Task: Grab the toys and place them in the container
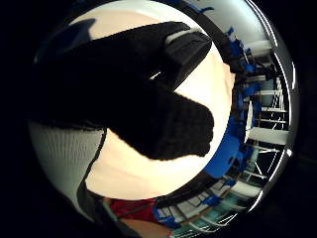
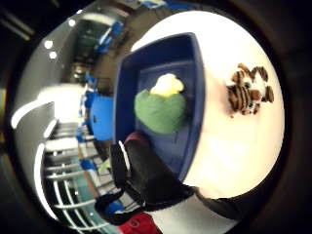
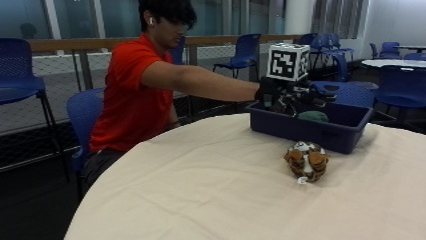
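Two toys: both are seen, one inside the container and one outside it.
Arm: it is stretched out level across the round cream-clothed table (image 3: 200,190).
Black-gloved right hand (image 3: 283,95): it is held above the dark blue rectangular plastic bin (image 3: 313,131), fingers straight and relaxed, nothing gripped.
Green round plush toy (image 2: 161,109): it is lying inside the bin.
Striped orange-and-brown plush tiger (image 3: 306,161): it is standing on the cloth just beside the bin.
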